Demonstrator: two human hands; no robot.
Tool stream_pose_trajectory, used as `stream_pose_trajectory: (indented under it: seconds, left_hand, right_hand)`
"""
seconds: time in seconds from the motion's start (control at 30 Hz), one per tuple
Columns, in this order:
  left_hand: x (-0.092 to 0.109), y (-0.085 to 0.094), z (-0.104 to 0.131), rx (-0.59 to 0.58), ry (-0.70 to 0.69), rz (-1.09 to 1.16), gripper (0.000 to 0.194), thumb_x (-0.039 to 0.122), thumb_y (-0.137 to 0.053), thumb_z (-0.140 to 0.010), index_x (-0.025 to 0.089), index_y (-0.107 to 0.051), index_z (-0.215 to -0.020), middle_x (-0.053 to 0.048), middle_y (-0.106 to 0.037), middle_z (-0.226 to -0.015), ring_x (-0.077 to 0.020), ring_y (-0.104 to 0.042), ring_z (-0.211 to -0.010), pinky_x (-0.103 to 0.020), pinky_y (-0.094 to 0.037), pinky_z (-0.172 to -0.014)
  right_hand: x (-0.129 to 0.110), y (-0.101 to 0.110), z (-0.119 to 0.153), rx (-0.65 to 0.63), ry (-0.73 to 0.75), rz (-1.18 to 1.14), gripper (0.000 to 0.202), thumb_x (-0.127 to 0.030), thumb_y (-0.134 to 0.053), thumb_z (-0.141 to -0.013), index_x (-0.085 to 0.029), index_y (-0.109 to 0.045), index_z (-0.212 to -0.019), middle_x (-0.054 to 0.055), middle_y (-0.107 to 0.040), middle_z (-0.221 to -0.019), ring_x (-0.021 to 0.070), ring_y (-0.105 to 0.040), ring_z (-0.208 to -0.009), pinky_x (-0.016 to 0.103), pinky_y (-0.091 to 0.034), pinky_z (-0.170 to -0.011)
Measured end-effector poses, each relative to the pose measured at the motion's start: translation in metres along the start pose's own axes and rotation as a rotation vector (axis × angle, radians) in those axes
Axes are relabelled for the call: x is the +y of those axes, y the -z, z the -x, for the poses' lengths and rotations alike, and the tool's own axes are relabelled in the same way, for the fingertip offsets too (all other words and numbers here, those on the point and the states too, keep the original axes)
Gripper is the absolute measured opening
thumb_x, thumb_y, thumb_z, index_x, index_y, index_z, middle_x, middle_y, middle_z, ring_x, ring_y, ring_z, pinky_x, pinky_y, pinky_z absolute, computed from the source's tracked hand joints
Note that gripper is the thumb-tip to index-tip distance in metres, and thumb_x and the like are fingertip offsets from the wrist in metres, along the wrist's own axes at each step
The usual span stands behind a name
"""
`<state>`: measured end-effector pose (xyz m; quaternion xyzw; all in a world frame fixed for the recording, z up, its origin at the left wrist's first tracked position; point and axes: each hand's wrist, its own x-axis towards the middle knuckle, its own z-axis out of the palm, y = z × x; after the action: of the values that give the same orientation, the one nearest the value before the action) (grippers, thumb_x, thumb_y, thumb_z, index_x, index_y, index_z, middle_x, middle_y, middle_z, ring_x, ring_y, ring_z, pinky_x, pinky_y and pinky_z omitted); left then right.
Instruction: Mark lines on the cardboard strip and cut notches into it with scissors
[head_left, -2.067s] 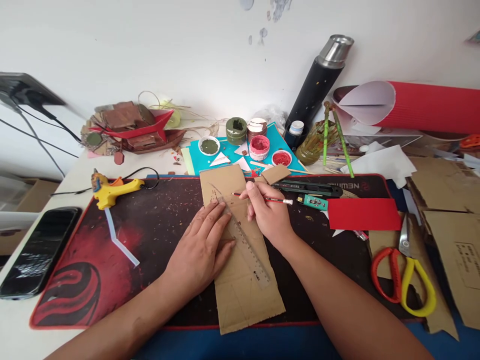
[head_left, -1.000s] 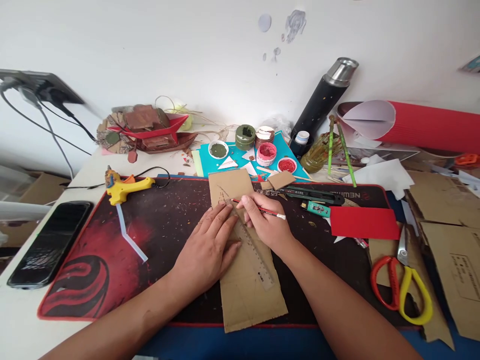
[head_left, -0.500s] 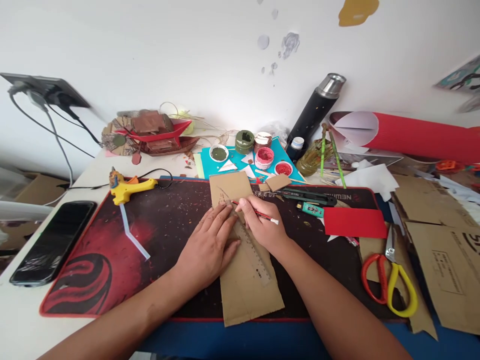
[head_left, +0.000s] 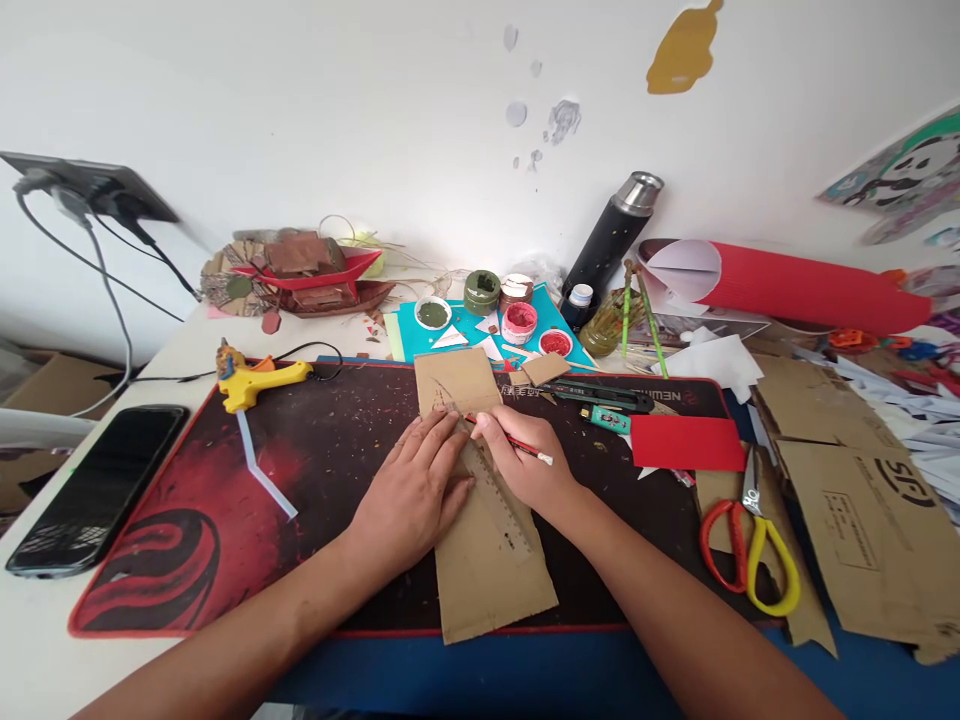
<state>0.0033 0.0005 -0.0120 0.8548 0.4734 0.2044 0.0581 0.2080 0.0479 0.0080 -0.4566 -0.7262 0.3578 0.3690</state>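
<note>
A long cardboard piece [head_left: 487,590] lies on the dark mat, with a few drawn lines near its far end. Across it runs a clear ruler [head_left: 501,508], slanting toward the near right. My left hand [head_left: 412,485] lies flat with its fingers over the ruler's far part and the cardboard. In my right hand [head_left: 525,455] a red and black pencil [head_left: 531,449] is pinched, its point low beside the ruler's edge, close to my left fingertips. The pencil's very tip is hard to make out.
A yellow glue gun [head_left: 262,380] and a phone [head_left: 97,490] lie left. Open paint pots [head_left: 519,320] stand behind on blue sheets. A cutter [head_left: 600,392], red card [head_left: 688,443], scissors [head_left: 752,545] and more cardboard [head_left: 862,540] are on the right.
The view has shifted slightly to the right. My right hand and the pencil have moved a little along the ruler toward me; my left hand stays in place on it.
</note>
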Motion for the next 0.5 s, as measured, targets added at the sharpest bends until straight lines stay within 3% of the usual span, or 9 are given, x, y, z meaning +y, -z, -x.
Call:
stream_pose_trajectory:
  seconds: [0.5]
  left_hand:
    - [-0.001,0.0,0.0,-0.01,-0.005,-0.01,0.046,0.032,-0.061,-0.108,0.011,-0.059,-0.15,-0.022,-0.062,-0.161,-0.0396,-0.05,-0.159,-0.061,-0.045,-0.131]
  right_hand:
    - [-0.003,0.011,0.025,-0.007,0.029,0.003,0.039,-0.037,-0.049,-0.117,-0.024,-0.067,-0.085,-0.001,-0.069,-0.071,0.0159,-0.064,-0.062,0.027,-0.048,-0.068]
